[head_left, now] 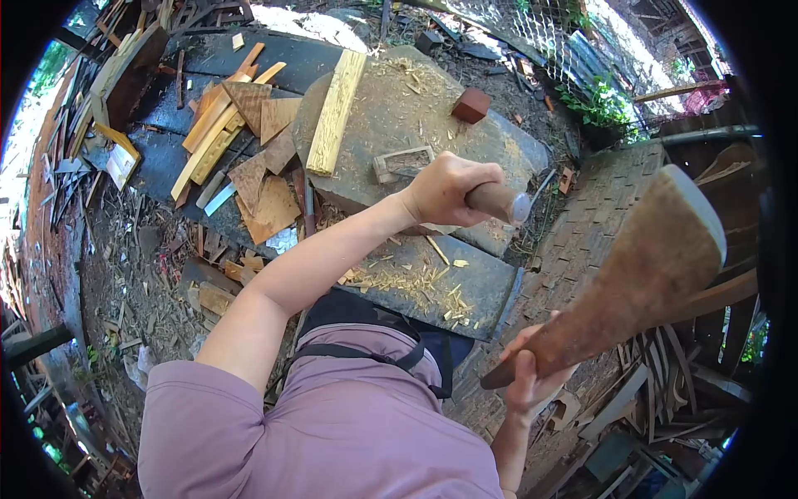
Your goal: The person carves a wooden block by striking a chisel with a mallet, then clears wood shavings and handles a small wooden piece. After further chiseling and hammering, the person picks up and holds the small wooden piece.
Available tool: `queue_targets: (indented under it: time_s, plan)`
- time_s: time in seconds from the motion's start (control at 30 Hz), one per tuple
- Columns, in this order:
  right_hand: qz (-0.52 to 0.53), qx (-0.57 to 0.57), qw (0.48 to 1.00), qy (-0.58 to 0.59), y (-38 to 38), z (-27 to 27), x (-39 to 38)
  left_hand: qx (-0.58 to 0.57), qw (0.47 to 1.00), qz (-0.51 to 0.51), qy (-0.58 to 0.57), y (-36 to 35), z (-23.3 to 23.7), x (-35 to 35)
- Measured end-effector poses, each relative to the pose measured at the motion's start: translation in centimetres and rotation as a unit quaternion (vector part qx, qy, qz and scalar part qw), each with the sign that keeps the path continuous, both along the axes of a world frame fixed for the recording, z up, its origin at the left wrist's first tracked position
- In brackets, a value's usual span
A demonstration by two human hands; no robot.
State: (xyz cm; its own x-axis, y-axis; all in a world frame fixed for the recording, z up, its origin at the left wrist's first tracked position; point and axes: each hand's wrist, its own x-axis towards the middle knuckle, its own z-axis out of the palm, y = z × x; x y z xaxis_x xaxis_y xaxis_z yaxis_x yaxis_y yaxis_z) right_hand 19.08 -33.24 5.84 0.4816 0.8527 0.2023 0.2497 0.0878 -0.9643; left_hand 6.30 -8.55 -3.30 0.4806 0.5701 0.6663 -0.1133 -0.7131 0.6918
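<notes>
Holds wooden handle [496,202] in closed left hand [453,190]; clasps brown tapering tool [636,270] near narrow end in curled right hand [534,391], well below broad end.

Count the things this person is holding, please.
2: a rounded handle in the left grip, over the slab, and a broad brown tapered piece in the right grip, lower right. Something small could be hidden.

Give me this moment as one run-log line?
Left hand: gripping rounded handle | Right hand: holding flared brown piece | Worktop: yellow wood strip, reddish block
</notes>
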Motion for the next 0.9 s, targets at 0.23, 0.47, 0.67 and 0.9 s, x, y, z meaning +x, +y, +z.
queue_targets:
  time_s: [0.23, 0.47, 0.67, 0.9]
  plan:
    - [0.037, -0.114, 0.99, -0.078, 0.5, -0.9, 0.5, 0.014, 1.0, -0.002, -0.026, 0.8, 0.1, -0.8]
    - [0.038, -0.238, 0.963, -0.116, 1.5, -1.1, 0.4, 0.003, 0.999, -0.003, -0.042, 1.0, 0.2, -0.7]
    - [0.074, -0.039, 0.992, -0.1, -0.4, -2.2, 1.1, -0.003, 1.0, -0.002, -0.025, 1.5, -0.1, -1.5]
    - [0.041, -0.138, 0.973, -0.18, -0.1, -1.9, 1.9, 0.004, 1.0, 0.006, -0.028, 1.4, -0.4, -1.9]
